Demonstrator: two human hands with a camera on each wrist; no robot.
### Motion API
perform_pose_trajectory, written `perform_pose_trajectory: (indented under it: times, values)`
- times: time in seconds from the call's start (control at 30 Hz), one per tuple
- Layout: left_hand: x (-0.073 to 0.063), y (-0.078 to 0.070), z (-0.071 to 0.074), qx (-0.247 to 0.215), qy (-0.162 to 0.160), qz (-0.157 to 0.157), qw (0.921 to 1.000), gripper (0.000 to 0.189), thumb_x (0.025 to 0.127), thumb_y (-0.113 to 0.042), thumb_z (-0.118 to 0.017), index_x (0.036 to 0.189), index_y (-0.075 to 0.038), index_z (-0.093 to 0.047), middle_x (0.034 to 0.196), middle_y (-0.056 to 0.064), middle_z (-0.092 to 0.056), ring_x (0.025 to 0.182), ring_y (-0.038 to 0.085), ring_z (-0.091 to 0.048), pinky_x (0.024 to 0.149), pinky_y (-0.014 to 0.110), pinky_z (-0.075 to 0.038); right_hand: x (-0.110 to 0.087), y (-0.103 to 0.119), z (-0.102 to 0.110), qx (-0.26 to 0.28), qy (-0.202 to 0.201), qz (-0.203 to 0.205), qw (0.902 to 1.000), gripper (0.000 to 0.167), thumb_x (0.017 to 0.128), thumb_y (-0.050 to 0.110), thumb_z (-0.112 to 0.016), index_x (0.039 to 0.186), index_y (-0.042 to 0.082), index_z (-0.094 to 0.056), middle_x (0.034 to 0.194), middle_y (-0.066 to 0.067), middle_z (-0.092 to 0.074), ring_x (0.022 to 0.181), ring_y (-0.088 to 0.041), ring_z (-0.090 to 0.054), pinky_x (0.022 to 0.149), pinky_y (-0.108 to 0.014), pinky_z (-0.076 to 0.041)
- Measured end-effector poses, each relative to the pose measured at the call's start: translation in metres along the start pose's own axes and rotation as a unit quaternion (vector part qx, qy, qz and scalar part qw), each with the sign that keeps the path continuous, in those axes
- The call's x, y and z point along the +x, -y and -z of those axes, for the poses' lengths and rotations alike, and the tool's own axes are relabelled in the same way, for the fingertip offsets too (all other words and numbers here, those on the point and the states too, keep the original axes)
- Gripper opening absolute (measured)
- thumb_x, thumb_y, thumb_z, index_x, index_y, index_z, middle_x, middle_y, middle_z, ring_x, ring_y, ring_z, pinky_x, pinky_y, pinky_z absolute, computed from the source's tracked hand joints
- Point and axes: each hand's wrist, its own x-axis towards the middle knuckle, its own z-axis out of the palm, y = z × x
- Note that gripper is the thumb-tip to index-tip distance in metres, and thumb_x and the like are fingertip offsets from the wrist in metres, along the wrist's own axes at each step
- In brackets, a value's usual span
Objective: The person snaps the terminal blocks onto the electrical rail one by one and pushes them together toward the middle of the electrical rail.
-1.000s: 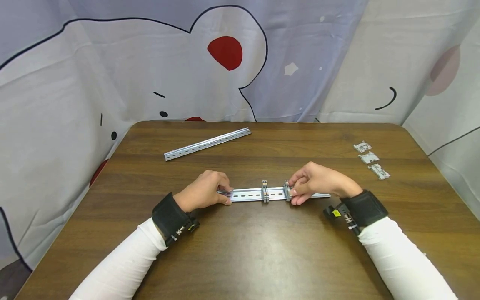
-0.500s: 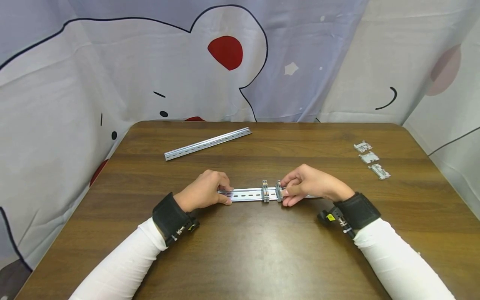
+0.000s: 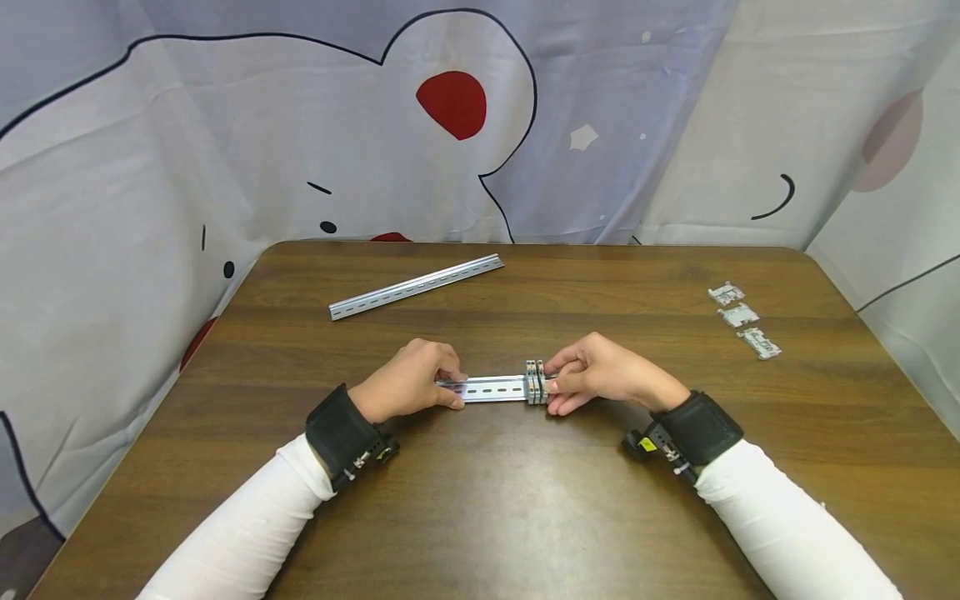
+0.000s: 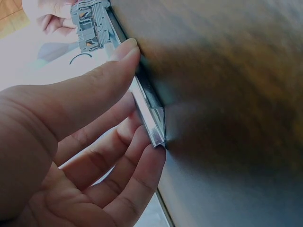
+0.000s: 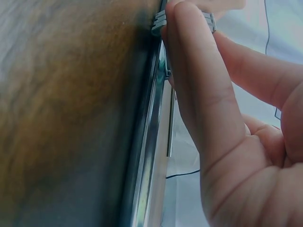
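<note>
A slotted metal DIN rail (image 3: 491, 389) lies crosswise in the middle of the table. My left hand (image 3: 408, 379) pinches its left end; in the left wrist view, the thumb is on one side of the rail (image 4: 150, 120) and fingers are on the other. Several slim grey terminal blocks (image 3: 531, 383) stand upright on the rail, side by side. My right hand (image 3: 600, 375) holds the rightmost block between thumb and fingers, covering part of it and the rail's right portion. The right wrist view shows a block (image 5: 160, 22) at the fingertips, partly hidden.
A second slotted rail (image 3: 416, 287) lies slanted at the back left of the wooden table (image 3: 480, 500). Three loose pale terminal blocks (image 3: 738, 315) lie flat in a row at the back right. A printed curtain (image 3: 300, 125) hangs behind the table.
My right hand has slid its terminal block leftward along the rail until it stands right beside the others. My left hand stays at the rail's left end.
</note>
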Motion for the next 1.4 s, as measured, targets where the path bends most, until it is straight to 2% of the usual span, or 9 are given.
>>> perform_pose_trajectory:
  times: [0.3,0.47,0.53,0.7,0.77,0.83,1.03,1.27,1.4]
  values:
    - [0.005,-0.002,0.007,0.002,-0.006,0.0,1.0,0.022,0.073,-0.02,-0.086,0.091,-0.009,-0.077,0.096,0.001,-0.067,0.078,0.017,-0.059,0.068,0.027,-0.046,-0.002,0.008,0.002,-0.038,-0.006,0.004,0.9992,0.037,0.093,0.002,-0.062,0.123,-0.017,-0.052,0.094,-0.029,-0.069,0.08,-0.031,-0.071,0.074,-0.042,-0.057]
    - [0.006,-0.006,0.004,0.003,-0.002,-0.001,1.0,0.022,0.074,-0.02,-0.086,0.091,-0.009,-0.077,0.094,0.001,-0.066,0.079,0.018,-0.059,0.068,0.026,-0.047,-0.018,0.009,0.016,-0.148,-0.015,0.042,0.988,0.044,0.09,0.015,-0.07,0.126,-0.008,-0.056,0.093,-0.02,-0.071,0.08,-0.031,-0.07,0.072,-0.041,-0.057]
    - [0.008,-0.007,0.0,-0.002,-0.002,-0.003,1.0,0.021,0.074,-0.02,-0.086,0.09,-0.009,-0.076,0.093,0.001,-0.066,0.079,0.018,-0.059,0.069,0.026,-0.047,-0.029,0.005,0.026,-0.239,-0.055,0.077,0.9664,0.047,0.086,0.022,-0.076,0.124,-0.003,-0.06,0.093,-0.012,-0.071,0.08,-0.027,-0.069,0.072,-0.037,-0.056]
    - [0.007,-0.006,-0.006,-0.013,0.0,-0.003,0.9999,0.024,0.074,-0.02,-0.086,0.09,-0.01,-0.072,0.088,0.001,-0.065,0.079,0.018,-0.058,0.07,0.028,-0.047,-0.061,-0.012,0.051,-0.461,-0.179,0.1,0.8632,0.049,0.077,0.027,-0.083,0.117,0.005,-0.066,0.098,-0.005,-0.061,0.089,-0.022,-0.059,0.076,-0.036,-0.049]
    - [0.005,-0.004,-0.006,-0.015,0.002,0.003,0.9999,0.025,0.074,-0.019,-0.086,0.091,-0.01,-0.071,0.087,0.001,-0.064,0.08,0.019,-0.058,0.071,0.029,-0.047,-0.07,-0.019,0.057,-0.494,-0.191,0.096,0.8425,0.046,0.078,0.025,-0.083,0.116,0.005,-0.067,0.097,-0.006,-0.057,0.087,-0.022,-0.054,0.073,-0.035,-0.045]
    - [0.003,-0.002,-0.005,-0.016,0.003,0.011,0.9998,0.027,0.074,-0.018,-0.086,0.092,-0.01,-0.069,0.087,0.002,-0.063,0.08,0.019,-0.058,0.072,0.03,-0.047,-0.075,-0.026,0.062,-0.501,-0.193,0.1,0.8378,0.038,0.08,0.023,-0.081,0.112,0.007,-0.069,0.096,-0.005,-0.056,0.083,-0.02,-0.051,0.07,-0.032,-0.042]
    - [-0.002,-0.001,-0.005,0.014,-0.008,0.003,0.9999,0.032,0.073,-0.018,-0.087,0.092,-0.011,-0.061,0.085,0.002,-0.058,0.081,0.017,-0.051,0.073,0.031,-0.043,-0.079,-0.039,0.063,-0.45,-0.187,0.123,0.8643,0.015,0.082,0.014,-0.078,0.092,0.014,-0.067,0.082,0.006,-0.059,0.071,-0.007,-0.053,0.062,-0.024,-0.045]
    - [-0.007,-0.001,-0.008,-0.001,-0.015,-0.005,0.9999,0.037,0.075,-0.02,-0.085,0.088,-0.012,-0.051,0.077,0.003,-0.053,0.071,0.012,-0.045,0.062,0.027,-0.037,-0.088,-0.049,0.067,-0.221,-0.13,0.07,0.964,0.02,0.092,0.014,-0.068,0.098,-0.001,-0.056,0.082,-0.012,-0.067,0.071,-0.021,-0.065,0.062,-0.036,-0.056]
    - [-0.005,0.005,-0.01,-0.047,-0.018,0.0,0.9987,0.036,0.076,-0.02,-0.085,0.092,-0.014,-0.053,0.078,0.0,-0.059,0.07,0.014,-0.051,0.062,0.028,-0.04,-0.09,-0.061,0.078,-0.063,-0.118,0.044,0.99,0.028,0.095,0.013,-0.063,0.108,-0.009,-0.051,0.094,-0.018,-0.068,0.082,-0.03,-0.07,0.071,-0.041,-0.057]
